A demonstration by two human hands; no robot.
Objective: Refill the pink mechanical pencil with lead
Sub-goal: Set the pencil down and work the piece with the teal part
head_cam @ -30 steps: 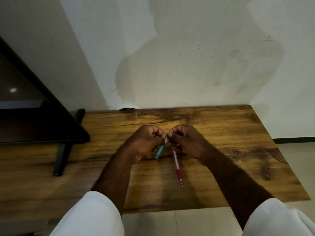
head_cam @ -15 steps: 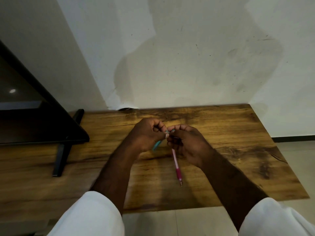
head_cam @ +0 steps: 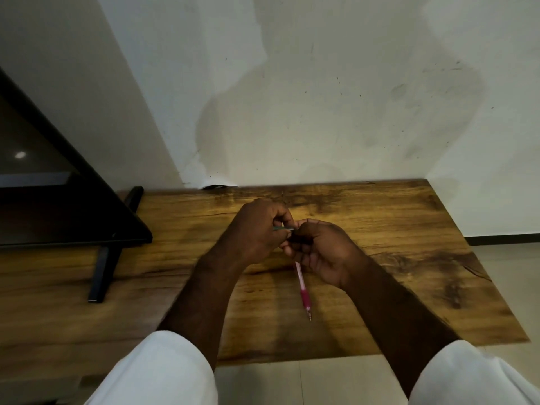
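The right hand (head_cam: 321,252) is gripping the top of the pink mechanical pencil (head_cam: 302,290), its tip hanging toward the worktop (head_cam: 409,229). The left hand (head_cam: 257,232), touching it, is pinching a thin teal piece (head_cam: 282,228), possibly the lead tube.

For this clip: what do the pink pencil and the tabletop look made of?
Pink pencil: probably plastic, with a pale translucent-looking barrel, a darker pink grip section that may be rubber, and a small tip that looks metallic.
Tabletop: wood or a wood-look laminate; strong grain and dark knots under a smooth, slightly glossy finish. I cannot tell which.
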